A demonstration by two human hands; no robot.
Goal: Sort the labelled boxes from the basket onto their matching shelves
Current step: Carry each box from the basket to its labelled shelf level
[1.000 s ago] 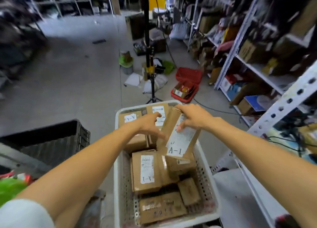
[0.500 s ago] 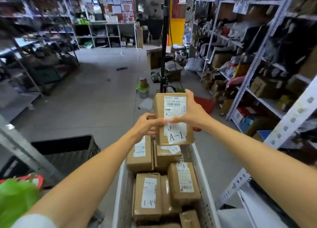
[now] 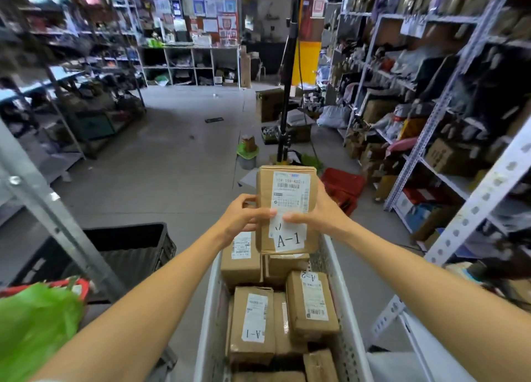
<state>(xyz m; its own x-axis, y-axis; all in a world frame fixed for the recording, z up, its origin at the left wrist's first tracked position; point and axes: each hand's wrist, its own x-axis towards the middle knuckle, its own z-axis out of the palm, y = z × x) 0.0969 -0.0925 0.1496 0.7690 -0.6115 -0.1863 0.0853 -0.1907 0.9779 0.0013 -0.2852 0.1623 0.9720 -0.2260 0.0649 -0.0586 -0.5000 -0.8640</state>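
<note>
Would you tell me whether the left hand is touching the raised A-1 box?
Touching. In the head view the left hand grips the A-1 box at its left edge, thumb on the label.

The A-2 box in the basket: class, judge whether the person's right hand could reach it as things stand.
Probably yes, once freed: the A-2 box lies uncovered on top in the basket, below the right hand. But that hand, with the left hand, now grips the held A-1 box.
</note>
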